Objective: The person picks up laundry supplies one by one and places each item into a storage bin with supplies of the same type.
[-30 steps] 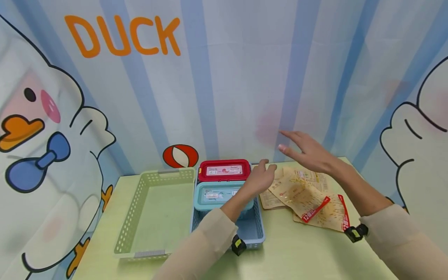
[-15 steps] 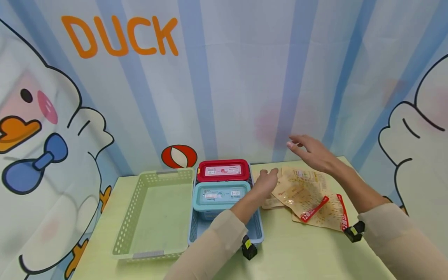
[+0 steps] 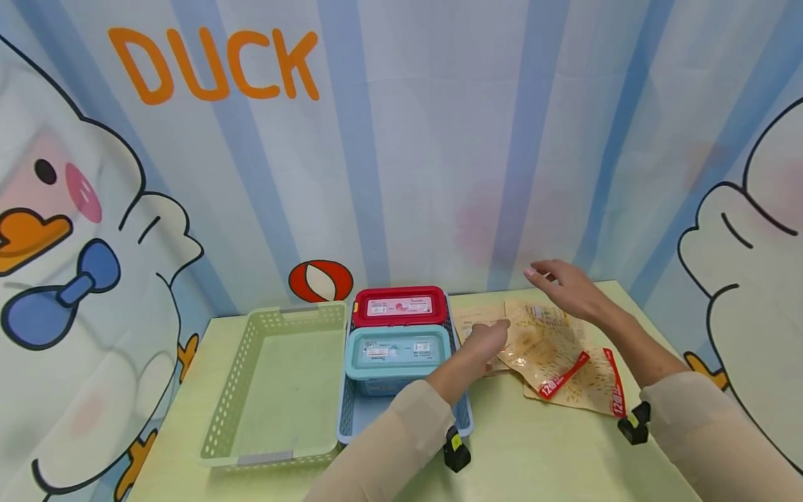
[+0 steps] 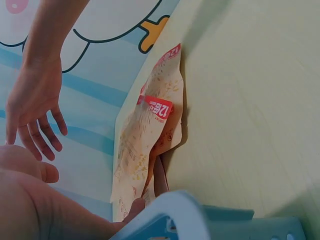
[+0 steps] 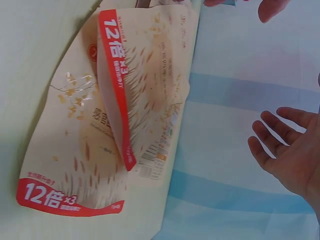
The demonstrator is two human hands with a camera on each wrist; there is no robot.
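Note:
In the head view my left hand [image 3: 479, 348] reaches past the blue basket over the left side of several beige pouches [image 3: 542, 341]. Its fingers point toward them. The left wrist view shows this hand's thumb [image 4: 136, 208] beside the pouches; whether it touches them I cannot tell. My right hand [image 3: 567, 287] hovers above the pouches' back edge, fingers loosely bent and holding nothing. In the right wrist view the pouches [image 5: 75, 145] lie flat and overlap, with red printed strips marked 12倍.
The blue basket [image 3: 465, 411] holds a red-lidded plastic box [image 3: 401, 307] and a teal-lidded one [image 3: 398, 352]. To its left stands a green basket [image 3: 228, 401]. A striped curtain [image 3: 433, 174] with duck drawings rises behind the pale green table [image 3: 533, 460].
My left hand has moved right, from above the basket's boxes to the left side of the pouches. My right hand has shifted slightly right and lower, with its fingers more bent.

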